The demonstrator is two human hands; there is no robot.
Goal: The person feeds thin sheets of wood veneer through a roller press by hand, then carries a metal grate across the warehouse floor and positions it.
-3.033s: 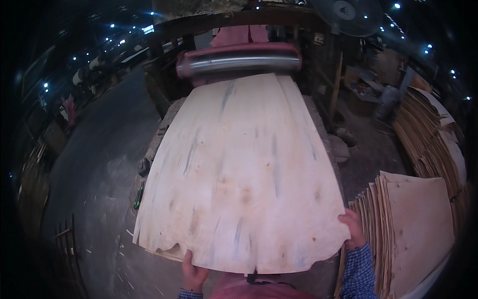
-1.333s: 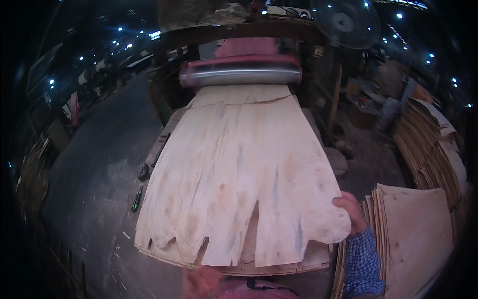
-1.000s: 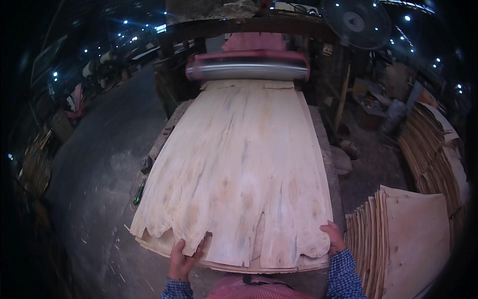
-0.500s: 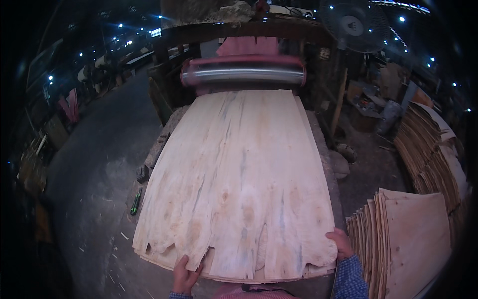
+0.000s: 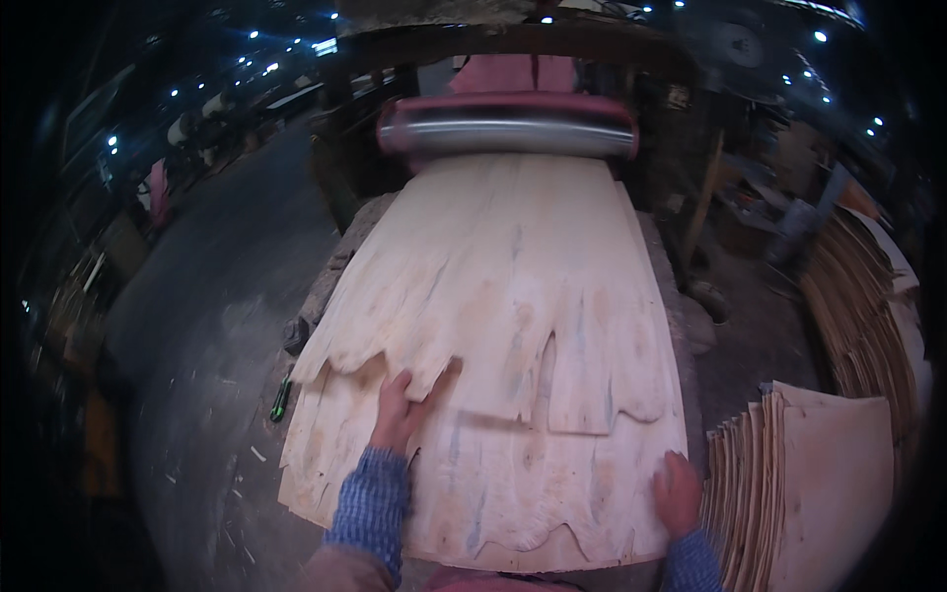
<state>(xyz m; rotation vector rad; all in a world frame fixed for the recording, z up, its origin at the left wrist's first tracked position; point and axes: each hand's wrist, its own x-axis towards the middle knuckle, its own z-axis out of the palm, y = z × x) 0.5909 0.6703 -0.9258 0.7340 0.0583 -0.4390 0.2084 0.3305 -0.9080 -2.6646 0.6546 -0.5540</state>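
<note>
Head view: left hand (image 5: 394, 415) pinches the top veneer sheet (image 5: 503, 286), mid-frame, by its ragged edge. Right hand (image 5: 678, 493), lower right, fingers part-curled; hold cannot be told. Even support should limit tearing.

On my feed, a pale, grey-streaked sheet (image 5: 503, 286) spans the frame's centre, its near edge torn and notched; beneath it I see a second sheet (image 5: 562, 479), ragged-edged, at lower centre.

Sheet (image 5: 493, 286) on stack (image 5: 567, 479), roller (image 5: 508, 130) beyond (cutter (image 5: 280, 400) left)
</note>
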